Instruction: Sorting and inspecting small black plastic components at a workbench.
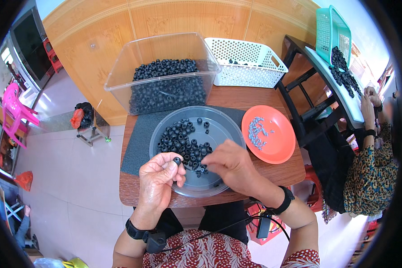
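Left fingers (164, 158) around black bead (177, 161)

bright, diffuse light fills the view; the floor (332, 239) at lower right washes out to near white. motion blur softens the right hand (232, 164), while the left hand (158, 181) appears sharper. straight edges bow toward a black fisheye rim.

Probably a home room doubling as a small workshop. Home shows in the tiled floor (80, 178), pink chair (14, 107) and stool (92, 129) off the table's (239, 96) left edge; workshop in black beads (176, 138) filling a bin (120, 87) at its far left corner and a co-worker (370, 178) beyond its right edge.
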Motion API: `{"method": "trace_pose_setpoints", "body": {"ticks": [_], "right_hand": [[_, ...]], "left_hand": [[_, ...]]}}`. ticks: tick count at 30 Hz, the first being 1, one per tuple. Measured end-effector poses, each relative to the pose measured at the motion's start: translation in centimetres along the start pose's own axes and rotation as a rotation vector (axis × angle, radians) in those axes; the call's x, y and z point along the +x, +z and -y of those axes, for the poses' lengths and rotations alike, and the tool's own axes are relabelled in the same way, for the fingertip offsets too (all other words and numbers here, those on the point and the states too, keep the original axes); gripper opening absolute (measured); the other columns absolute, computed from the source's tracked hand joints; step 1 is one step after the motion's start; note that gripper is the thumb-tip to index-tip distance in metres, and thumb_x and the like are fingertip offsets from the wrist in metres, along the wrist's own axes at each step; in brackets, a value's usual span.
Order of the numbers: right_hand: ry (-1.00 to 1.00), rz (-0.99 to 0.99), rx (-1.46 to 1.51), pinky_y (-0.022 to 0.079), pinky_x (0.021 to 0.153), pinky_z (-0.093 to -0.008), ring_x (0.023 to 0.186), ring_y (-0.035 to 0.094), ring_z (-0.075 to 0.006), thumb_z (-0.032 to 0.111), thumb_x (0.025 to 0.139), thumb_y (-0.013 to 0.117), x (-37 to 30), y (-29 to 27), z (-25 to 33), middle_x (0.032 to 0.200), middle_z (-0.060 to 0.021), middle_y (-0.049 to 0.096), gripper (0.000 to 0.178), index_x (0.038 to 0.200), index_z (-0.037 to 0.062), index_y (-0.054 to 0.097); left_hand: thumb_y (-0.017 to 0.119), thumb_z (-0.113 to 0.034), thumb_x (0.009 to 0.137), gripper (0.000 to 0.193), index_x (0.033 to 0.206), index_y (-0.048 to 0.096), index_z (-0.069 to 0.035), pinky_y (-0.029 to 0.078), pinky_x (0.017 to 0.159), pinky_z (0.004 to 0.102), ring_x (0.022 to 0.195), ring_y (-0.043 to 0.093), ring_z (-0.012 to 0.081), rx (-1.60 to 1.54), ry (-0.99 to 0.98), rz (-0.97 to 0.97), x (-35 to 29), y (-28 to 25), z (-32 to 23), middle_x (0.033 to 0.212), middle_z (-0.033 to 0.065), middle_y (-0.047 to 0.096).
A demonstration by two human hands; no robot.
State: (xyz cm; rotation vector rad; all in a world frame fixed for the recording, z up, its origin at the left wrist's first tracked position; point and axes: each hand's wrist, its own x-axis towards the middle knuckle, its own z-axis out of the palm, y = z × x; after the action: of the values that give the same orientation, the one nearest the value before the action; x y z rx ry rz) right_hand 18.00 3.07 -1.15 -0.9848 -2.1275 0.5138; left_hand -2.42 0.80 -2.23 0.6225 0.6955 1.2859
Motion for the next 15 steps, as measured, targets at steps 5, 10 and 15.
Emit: {"method": "trace_pose_setpoints", "body": {"ticks": [5,10,15], "right_hand": [[-0.152,0.109,-0.211,0.042,0.064,-0.0341,0.073,0.049,-0.0244,-0.001,0.063,0.064,-0.9,2.1,0.2,0.074,-0.0061,0.053,0.019,0.08,0.0062,0.065],[-0.333,0.212,-0.409,0.039,0.064,-0.0333,0.076,0.047,-0.0257,0.009,0.061,0.06,0.2,2.8,0.6,0.07,-0.0101,0.05,0.009,0.068,0.0037,0.06],[-0.294,0.211,-0.369,0.039,0.065,-0.0355,0.076,0.049,-0.0264,0.009,0.065,0.062,-0.2,2.8,0.2,0.07,-0.0102,0.051,0.011,0.074,0.0033,0.059]], "left_hand": [[0.064,-0.009,0.083,0.018,0.093,0.058,0.005,0.045,0.052,0.0277,0.057,0.054,0.0144,0.063,-0.004,0.004,-0.3,0.1,0.2,0.074,0.0112,0.061],[0.062,-0.006,0.084,0.016,0.095,0.059,0.006,0.046,0.053,0.0243,0.057,0.056,0.014,0.076,0.0,-0.004,-0.4,-0.1,0.2,0.074,0.0121,0.063],[0.061,-0.005,0.085,0.015,0.095,0.059,0.006,0.046,0.054,0.0231,0.058,0.056,0.0132,0.082,0.003,-0.005,-0.5,-0.1,0.2,0.075,0.0119,0.063]]}}
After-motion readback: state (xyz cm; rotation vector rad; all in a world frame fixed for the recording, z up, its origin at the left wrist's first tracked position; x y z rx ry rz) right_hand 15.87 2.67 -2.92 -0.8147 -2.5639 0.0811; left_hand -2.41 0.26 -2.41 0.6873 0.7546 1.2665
